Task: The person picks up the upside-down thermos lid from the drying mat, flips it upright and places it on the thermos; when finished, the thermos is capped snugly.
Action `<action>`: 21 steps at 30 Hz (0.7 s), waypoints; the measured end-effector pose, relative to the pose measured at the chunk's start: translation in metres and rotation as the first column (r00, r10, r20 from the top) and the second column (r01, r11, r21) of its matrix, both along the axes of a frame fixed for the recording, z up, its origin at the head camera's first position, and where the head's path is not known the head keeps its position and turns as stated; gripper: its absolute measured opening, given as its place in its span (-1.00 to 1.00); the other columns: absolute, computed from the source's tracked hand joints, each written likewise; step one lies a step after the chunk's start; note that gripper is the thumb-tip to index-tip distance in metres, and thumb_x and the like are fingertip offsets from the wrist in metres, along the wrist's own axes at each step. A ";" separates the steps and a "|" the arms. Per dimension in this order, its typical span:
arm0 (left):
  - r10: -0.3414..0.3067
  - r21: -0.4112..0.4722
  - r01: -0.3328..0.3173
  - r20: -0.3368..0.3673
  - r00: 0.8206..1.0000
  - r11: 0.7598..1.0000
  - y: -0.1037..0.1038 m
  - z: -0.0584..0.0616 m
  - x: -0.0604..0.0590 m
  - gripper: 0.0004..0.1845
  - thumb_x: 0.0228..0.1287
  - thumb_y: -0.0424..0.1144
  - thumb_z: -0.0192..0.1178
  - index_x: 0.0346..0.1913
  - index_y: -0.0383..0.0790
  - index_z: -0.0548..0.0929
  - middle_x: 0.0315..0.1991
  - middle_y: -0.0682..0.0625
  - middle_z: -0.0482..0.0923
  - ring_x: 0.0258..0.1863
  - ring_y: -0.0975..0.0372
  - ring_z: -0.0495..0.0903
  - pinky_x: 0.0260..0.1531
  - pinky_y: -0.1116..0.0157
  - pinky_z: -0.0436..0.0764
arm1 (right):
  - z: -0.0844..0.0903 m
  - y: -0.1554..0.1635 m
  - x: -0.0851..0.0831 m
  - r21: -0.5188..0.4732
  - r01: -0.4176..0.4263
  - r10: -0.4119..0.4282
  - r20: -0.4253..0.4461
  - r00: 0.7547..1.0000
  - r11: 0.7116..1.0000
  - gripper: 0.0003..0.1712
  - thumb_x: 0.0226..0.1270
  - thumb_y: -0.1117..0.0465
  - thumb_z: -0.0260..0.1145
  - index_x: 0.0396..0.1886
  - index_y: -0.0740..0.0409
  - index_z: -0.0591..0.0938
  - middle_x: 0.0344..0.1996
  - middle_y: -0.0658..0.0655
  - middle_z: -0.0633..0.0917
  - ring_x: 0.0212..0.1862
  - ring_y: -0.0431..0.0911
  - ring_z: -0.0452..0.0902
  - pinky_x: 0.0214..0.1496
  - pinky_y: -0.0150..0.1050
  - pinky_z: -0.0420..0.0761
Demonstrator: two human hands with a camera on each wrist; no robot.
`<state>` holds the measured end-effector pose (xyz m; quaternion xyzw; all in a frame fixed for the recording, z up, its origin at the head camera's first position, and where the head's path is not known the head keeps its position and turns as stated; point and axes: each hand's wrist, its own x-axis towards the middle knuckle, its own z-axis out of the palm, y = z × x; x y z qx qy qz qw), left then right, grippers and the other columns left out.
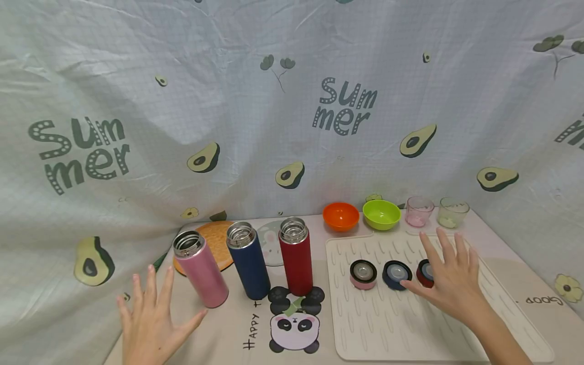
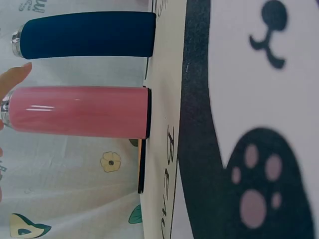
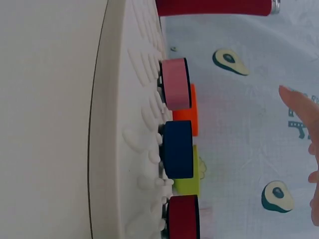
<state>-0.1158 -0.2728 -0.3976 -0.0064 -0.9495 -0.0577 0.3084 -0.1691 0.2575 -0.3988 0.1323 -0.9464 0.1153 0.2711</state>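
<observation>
Head view: left hand (image 1: 150, 324), fingers wide and holding nothing, sits just beside the pink bottle (image 1: 201, 268). Right hand (image 1: 451, 279), fingers spread too, hovers over the red lid (image 1: 425, 272), which lies on the drying mat (image 1: 456, 334) with its inside up.

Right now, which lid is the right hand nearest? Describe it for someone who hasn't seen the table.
Find the white ribbed mat on the table's right half. Three lids lie on it in a row, under the right hand. The red lid is the rightmost, partly hidden by the fingers; its neighbours are navy and pink.
</observation>
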 end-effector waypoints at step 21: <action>-0.046 0.010 0.046 -0.014 0.999 0.999 0.015 0.000 0.007 0.20 -0.46 0.25 0.41 0.34 -0.24 0.16 0.37 -0.34 -0.05 0.37 -0.15 -0.24 0.19 -0.23 -0.34 | -0.017 -0.027 -0.012 0.029 -0.110 0.108 0.048 0.993 0.994 0.18 -0.16 -0.27 0.40 0.41 0.05 0.07 0.30 0.37 0.08 0.32 0.35 -0.20 0.16 0.36 -0.14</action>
